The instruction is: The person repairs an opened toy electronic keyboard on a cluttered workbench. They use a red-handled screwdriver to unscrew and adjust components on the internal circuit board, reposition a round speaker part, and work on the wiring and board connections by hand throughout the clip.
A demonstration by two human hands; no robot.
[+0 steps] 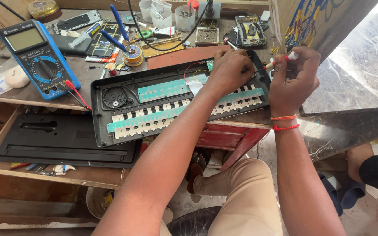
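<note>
An opened black keyboard case [110,94], laid on the counter [84,70], is pressed at its far edge by the closed left hand [228,70], while a red-and-white screwdriver [281,60] is gripped in the right hand [294,83].

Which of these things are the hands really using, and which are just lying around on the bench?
In use: opened keyboard case, its green circuit strips, the left hand pressing inside it, the right hand holding a red-and-white screwdriver.

Lying about: blue multimeter, blue-handled pliers, solder spool, black back cover, plastic cups.
</note>
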